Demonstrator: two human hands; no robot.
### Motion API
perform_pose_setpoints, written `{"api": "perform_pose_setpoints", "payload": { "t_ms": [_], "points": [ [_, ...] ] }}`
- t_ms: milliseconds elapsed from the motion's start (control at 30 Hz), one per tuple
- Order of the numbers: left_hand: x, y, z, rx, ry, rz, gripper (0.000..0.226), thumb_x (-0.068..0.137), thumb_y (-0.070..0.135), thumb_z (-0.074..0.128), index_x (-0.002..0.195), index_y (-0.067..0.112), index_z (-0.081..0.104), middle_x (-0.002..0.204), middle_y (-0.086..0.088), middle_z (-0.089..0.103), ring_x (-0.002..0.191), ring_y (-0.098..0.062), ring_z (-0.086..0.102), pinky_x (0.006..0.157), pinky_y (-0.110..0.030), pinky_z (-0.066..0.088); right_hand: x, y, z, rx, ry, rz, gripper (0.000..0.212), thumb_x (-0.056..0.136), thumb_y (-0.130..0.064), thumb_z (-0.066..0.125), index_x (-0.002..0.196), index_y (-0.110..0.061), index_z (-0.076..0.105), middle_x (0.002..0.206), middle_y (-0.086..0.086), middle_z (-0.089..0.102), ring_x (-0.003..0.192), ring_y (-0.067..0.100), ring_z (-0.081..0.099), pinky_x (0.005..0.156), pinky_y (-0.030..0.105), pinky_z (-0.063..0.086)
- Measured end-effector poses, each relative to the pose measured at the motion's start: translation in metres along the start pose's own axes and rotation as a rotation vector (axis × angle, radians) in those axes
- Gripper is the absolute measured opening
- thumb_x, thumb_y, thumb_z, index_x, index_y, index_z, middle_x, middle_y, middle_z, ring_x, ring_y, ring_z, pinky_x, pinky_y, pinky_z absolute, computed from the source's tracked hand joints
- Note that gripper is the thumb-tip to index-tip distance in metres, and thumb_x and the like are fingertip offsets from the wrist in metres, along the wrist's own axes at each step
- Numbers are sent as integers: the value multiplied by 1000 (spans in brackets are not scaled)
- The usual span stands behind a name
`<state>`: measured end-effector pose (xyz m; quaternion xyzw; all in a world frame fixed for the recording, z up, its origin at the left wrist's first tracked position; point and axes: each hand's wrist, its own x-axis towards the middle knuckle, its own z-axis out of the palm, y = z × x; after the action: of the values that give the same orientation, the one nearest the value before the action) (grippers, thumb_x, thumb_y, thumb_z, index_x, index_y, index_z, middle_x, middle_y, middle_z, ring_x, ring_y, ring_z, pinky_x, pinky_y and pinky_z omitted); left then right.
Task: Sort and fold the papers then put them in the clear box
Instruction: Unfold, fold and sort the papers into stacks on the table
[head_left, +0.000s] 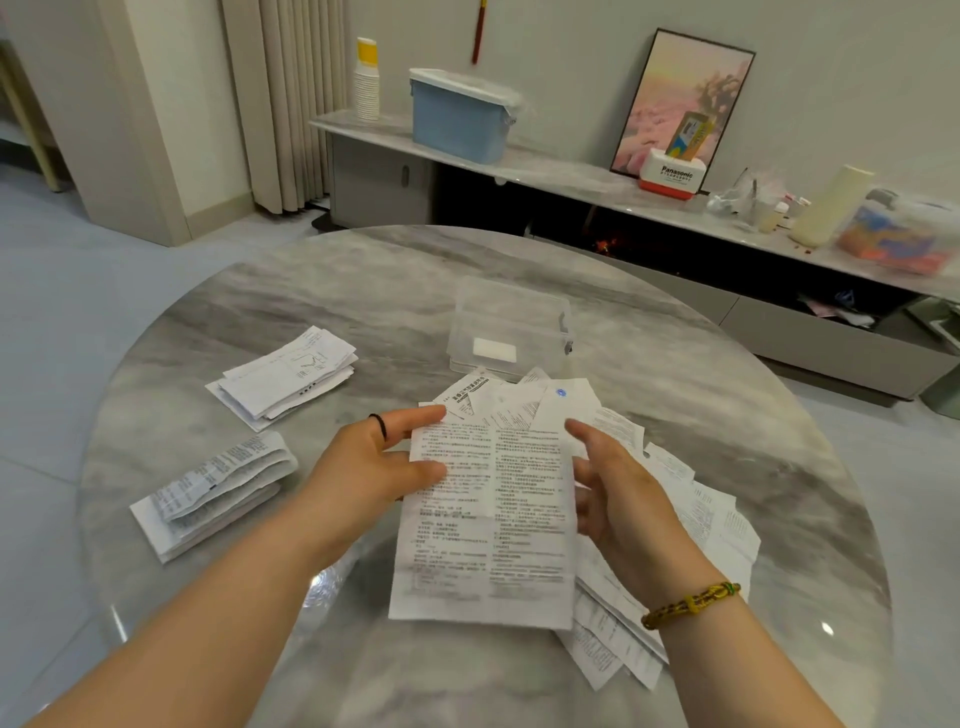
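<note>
At the near middle of the round grey marble-patterned tabletop (675, 364): lay the white printed paper sheet (493, 519), creased down its centre, between both hands and overlapping the left side of a loose heap.
Left grip (374, 467): pinched the sheet's left edge, thumb on the print, forefinger stretched along the top edge.
Right grip (618, 493): sat at the sheet's right edge with fingers loosely curved; could not be told whether closed on the paper or only touching it.
Handling: judged very light, limp, and quick to crease or tear; best taken by opposite edges and folded along the existing centre crease.
Unsorted heap of white leaflets and slips (717, 519): fanned out under and to the right of the sheet; likely to slide or lift along with it.
Clear plastic box (511, 312): stood just beyond the heap, seemingly lidless, with one small white slip (494, 349) inside.
Two folded stacks (285, 379) (218, 499): lay well to the left, apart from each other.
In the way: only the heap's far edge, close against the box front.
Beyond the tabletop: pale blue lidded bin (457, 119) on a low shelf, well clear.
</note>
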<state>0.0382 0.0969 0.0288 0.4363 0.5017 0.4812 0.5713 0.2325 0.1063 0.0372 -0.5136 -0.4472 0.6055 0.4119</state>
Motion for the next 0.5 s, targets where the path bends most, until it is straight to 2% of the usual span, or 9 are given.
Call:
{"api": "perform_pose_setpoints", "payload": {
  "t_ms": [67, 133, 233, 267, 400, 500],
  "points": [
    [1, 1, 0, -19, 30, 39, 48, 79, -12, 59, 103, 30, 56, 95, 16, 63, 66, 5, 67, 55, -7, 50, -1, 2, -2, -80, -119, 57, 22, 95, -31, 38, 102, -24, 58, 101, 5, 70, 80, 21, 67, 70, 33, 54],
    [2, 1, -1, -21, 53, 61, 54, 79, -12, 59, 110, 31, 51, 95, 17, 61, 66, 5, 67, 55, -8, 51, -3, 5, -2, -212, -219, 82, 16, 91, -20, 49, 95, -21, 65, 97, 0, 72, 84, 16, 69, 74, 31, 57],
    [3, 1, -5, -34, 48, 31, 60, 78, -9, 61, 116, 33, 44, 90, 17, 65, 66, 4, 68, 54, -11, 52, -4, 9, -1, -228, -219, 109, 18, 88, -5, 54, 88, -18, 67, 84, -6, 74, 74, 9, 70, 62, 21, 56],
    [3, 1, -6, -24, 34, -11, 56, 78, -7, 62, 116, 31, 46, 86, 16, 69, 67, 2, 68, 53, -13, 52, -3, 8, -1, -216, -200, 105, 19, 88, -4, 54, 87, -17, 67, 83, -6, 74, 72, 8, 70, 61, 20, 55],
    [2, 0, -9, 131, -97, -189, 20, 84, 4, 61, 101, 13, 66, 78, 3, 75, 64, -9, 70, 49, -18, 52, 0, 7, -4, -170, -131, 80, 17, 88, -5, 54, 90, -16, 67, 92, -1, 72, 75, 12, 70, 65, 23, 58],
    [3, -1, -10, 110, -122, -185, 16, 87, 4, 56, 88, 12, 70, 73, -1, 75, 59, -9, 69, 47, -19, 51, 0, 8, -5, -133, -127, 83, 19, 89, -4, 52, 91, -16, 66, 96, 1, 71, 81, 17, 68, 72, 27, 57]
  ]
}}
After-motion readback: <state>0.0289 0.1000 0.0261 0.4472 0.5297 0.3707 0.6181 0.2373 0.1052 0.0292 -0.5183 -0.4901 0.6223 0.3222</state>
